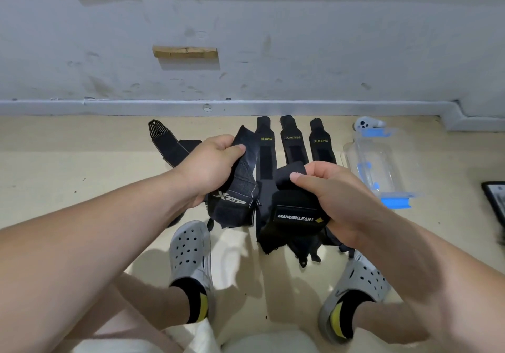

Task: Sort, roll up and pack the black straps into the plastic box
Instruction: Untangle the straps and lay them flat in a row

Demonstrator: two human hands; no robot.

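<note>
On my feed the left hand's thumb (235, 149) presses on the top end of the XTEP strap (235, 198), with the other fingers curled behind it. The left hand (210, 166) grips that strap tight and holds it above the floor (82, 161). The right hand's thumb (300, 177) pins a folded flap of the MANUEKLEAR strap (296, 216). The right hand (332, 199) is wrapped round the strap's bulk, a thick bunched wad with ragged ends and thin loops hanging below. Both straps are black woven cloth. The XTEP one has a ribbed elastic middle and a fuzzy fastening patch below its white lettering.

Past the hands, the three XUEYING straps (293, 142) lie flat on the floor, side by side and parallel. Each is narrow, with a rounded far end, yellow-green lettering and a dark fastening strip. Left of them the slanted strap (166, 142) lies at an angle, with pale lines on its ribbed tip.

The plastic box (382, 161) sits on the floor just right of that row. It is clear, with blue clips, and the beige floor shows through its walls. I cannot tell whether its lid is on. A white controller (367, 124) lies just beyond it. Grey perforated clogs (191, 248) are planted below the hands.
</note>
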